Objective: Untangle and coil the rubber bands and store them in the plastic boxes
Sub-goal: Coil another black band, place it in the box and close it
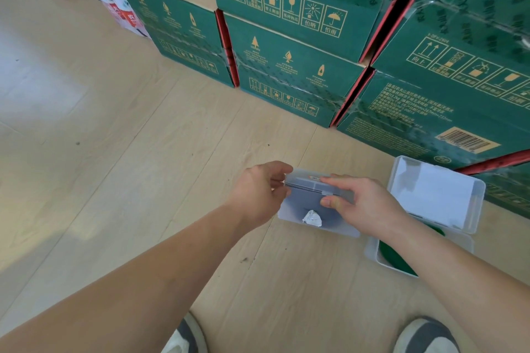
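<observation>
The plastic box [341, 231] is gripped from both sides: its left lid edge is pinched by the left hand [262, 190], its right edge by the thumb and fingers of the right hand [365, 203]. A dark grey shape [304, 203] is seen inside. Just right of the right hand, a second box [372, 252] is laid open, a green band [393, 258] coiled within.

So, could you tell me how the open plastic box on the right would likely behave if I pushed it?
The open plastic box looks thin and translucent, so probably light. On the smooth wooden floor it would likely slide easily. Its raised lid may flop or tip it backward.
</observation>
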Demonstrator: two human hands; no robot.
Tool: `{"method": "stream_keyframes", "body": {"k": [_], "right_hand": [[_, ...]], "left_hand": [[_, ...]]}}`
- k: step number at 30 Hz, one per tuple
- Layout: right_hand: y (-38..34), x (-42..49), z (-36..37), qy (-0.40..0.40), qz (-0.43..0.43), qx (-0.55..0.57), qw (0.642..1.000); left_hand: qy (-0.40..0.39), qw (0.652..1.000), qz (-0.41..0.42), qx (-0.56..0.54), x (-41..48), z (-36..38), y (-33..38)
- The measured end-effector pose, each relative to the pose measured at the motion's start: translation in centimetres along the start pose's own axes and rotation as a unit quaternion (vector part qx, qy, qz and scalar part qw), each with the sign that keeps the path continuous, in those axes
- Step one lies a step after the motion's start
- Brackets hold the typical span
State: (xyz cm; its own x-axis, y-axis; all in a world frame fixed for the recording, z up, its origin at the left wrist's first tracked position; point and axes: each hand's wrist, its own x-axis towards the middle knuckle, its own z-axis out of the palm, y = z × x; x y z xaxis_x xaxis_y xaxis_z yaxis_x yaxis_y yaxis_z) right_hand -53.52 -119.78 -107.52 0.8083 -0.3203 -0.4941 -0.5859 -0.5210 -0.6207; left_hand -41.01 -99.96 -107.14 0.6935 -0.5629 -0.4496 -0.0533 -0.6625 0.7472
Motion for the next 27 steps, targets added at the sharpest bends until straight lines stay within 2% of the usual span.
{"method": "stream_keyframes", "body": {"k": [8, 13, 17, 21, 27], "right_hand": [[-0.6, 0.4, -0.4, -0.027, -0.010, -0.021, 0.999], [-1.0, 1.4, -0.2, -0.056, 0.023, 0.050, 0.997], [-1.5, 1.5, -0.6, -0.048, 0.050, 0.103, 0.992], [-1.8, 2.0, -0.6, -0.048, 0.064, 0.056, 0.995], [-1.3, 1.4, 0.2, -0.050, 0.041, 0.018, 0.998]], "left_hand": [[-0.010, 0.998, -0.032, -0.056, 1.0, -0.7, -0.2], [-0.009, 0.998, -0.046, -0.048, 1.1, -1.2, 0.3], [-0.036, 0.998, -0.045, -0.029, 1.5, -1.6, 0.9], [-0.069, 0.996, -0.038, -0.045, 1.6, -2.2, 0.6], [-0.064, 0.997, -0.023, -0.033, 1.0, -1.9, 0.0]]}}
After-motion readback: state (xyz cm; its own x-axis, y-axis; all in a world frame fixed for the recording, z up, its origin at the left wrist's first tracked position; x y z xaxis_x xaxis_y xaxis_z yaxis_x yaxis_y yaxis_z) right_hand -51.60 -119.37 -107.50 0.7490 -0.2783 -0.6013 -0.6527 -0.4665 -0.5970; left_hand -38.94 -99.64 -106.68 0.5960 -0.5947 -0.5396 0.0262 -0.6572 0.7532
